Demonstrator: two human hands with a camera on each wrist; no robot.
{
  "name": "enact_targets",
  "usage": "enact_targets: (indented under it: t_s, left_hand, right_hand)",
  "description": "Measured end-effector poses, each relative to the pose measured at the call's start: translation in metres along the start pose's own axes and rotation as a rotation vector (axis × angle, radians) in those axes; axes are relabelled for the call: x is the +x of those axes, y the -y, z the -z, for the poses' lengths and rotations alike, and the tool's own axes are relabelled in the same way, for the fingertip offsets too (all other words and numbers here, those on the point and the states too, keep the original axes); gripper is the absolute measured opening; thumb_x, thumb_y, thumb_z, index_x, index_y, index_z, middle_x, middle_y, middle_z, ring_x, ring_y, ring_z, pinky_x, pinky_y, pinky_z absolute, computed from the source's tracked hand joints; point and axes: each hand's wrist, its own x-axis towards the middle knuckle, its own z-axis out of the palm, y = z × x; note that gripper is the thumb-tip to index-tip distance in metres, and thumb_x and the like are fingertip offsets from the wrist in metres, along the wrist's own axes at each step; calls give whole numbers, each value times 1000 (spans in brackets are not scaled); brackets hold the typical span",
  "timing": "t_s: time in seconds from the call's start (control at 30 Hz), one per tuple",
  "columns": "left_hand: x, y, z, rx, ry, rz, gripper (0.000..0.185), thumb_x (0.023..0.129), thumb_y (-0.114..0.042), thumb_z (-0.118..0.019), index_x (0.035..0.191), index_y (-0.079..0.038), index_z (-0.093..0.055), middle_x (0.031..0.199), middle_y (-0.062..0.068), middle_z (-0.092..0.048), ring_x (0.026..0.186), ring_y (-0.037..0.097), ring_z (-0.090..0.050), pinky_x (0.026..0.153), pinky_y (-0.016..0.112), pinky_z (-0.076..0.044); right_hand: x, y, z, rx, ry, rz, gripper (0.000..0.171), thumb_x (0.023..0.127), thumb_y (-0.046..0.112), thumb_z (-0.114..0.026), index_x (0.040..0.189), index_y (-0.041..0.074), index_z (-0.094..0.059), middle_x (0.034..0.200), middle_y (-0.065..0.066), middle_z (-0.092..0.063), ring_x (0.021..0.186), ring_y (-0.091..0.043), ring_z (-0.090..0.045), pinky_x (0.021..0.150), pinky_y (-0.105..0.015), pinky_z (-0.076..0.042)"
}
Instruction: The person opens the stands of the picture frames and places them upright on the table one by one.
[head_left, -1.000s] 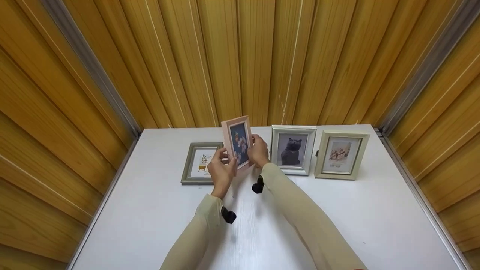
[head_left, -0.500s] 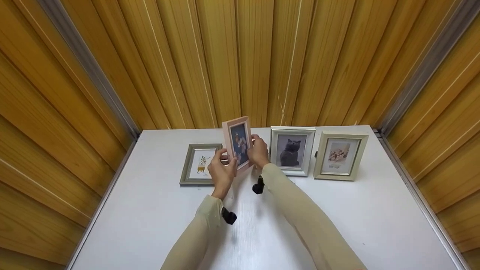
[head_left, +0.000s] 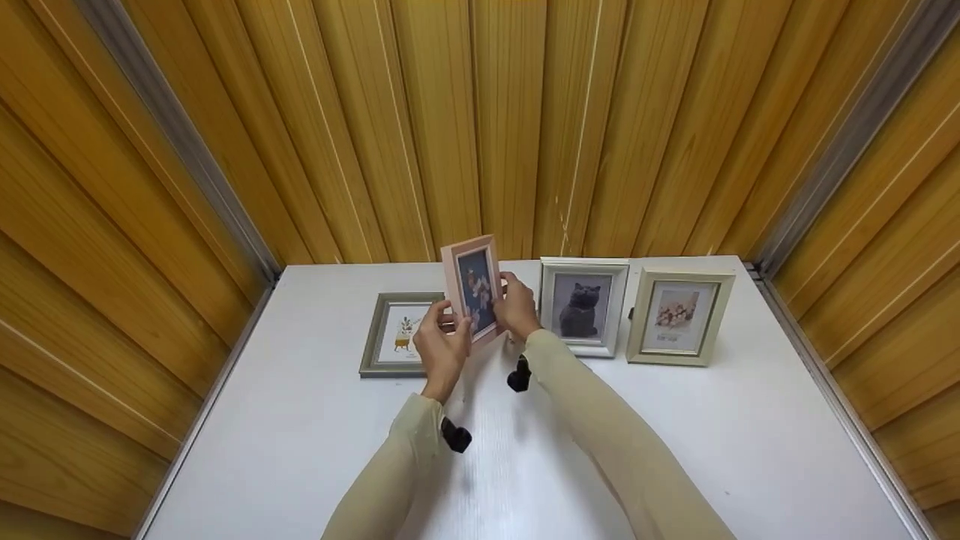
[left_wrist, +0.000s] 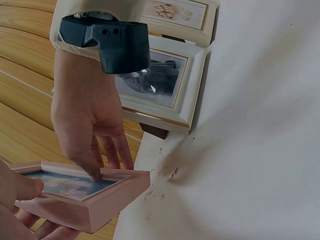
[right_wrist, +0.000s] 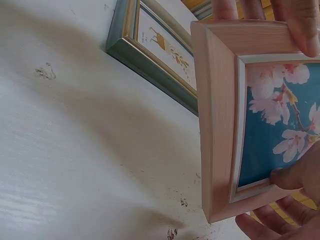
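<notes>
A pink picture frame (head_left: 487,335) with a blossom photo on blue is held up between both hands, turned partly to the right. My left hand (head_left: 442,346) grips its left side, thumb on the front. On the opposite side my right hand (head_left: 517,306) grips it, and its thumb lies over the picture edge in the right wrist view. Fingers of both hands wrap behind the frame (right_wrist: 218,125). Seen from the left wrist, the frame's lower end (left_wrist: 120,197) is raised above the white surface.
A grey-green frame (head_left: 373,337) with a plant picture stands left, partly behind my left hand. To the right stand a silver-white frame (head_left: 622,306) with a cat photo and a cream frame (head_left: 724,315). Wood-panelled walls (head_left: 510,135) enclose the white table (head_left: 300,450).
Both hands keep hold of the pink frame, almost still. The whole scene sits slightly lower in the head view; the frames on the table have not moved.
</notes>
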Motion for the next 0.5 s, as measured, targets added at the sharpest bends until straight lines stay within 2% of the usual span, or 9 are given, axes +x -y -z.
enact_targets:
  t_s: [0.1,0.27,0.5]
  left_hand:
    - [0,0,0,-3,-5,3,34,79,-2,-82,111,-2,-71,84,9,-76,78,27,-74,74,47,-58]
    - [3,0,-2,11,-8,17,34,80,-4,-82,112,-3,-71,86,9,-76,78,24,-74,75,45,-57]
    - [7,0,-6,7,7,46,36,82,-5,-83,116,-3,-71,89,9,-75,80,23,-73,75,43,-58]
  right_hand:
    - [-2,4,5,-28,14,25,54,98,1,-60,150,3,-46,125,-23,-66,115,-37,-64,98,-49,-52]
    - [-3,17,15,-94,-16,100,56,98,5,-62,151,2,-44,129,-26,-61,120,-40,-60,101,-51,-49]
    - [-3,43,26,-28,69,169,66,102,14,-63,160,8,-32,140,-25,-56,127,-38,-57,102,-51,-49]
